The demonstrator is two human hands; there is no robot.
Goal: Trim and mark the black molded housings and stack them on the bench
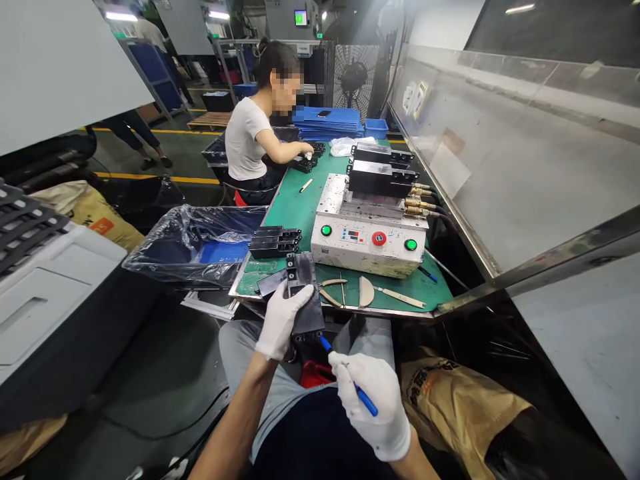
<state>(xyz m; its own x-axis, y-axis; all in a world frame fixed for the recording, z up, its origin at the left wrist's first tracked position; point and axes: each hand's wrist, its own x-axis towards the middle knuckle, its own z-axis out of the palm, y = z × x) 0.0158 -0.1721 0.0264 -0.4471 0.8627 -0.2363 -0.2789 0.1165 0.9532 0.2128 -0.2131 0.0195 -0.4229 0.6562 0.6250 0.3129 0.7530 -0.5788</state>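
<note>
My left hand (283,316), in a white glove, grips a black plastic housing (309,308) by its side, above my lap at the table's front edge. My gloved right hand (374,403) is closed round a blue deburring tool (367,400). The tip of that tool is at the lower right corner of the housing, near a small lug. Behind my left hand, another flat black part (271,284) lies on the green table (293,210). Several black housings (274,241) sit together just beyond it.
A white machine (370,230) with lit green buttons carries black housings (383,179). Pliers (332,291) and a beige scraper (367,291) lie at the front edge. A plastic-lined bin (200,250) stands left. A co-worker (250,140) sits at the far left side.
</note>
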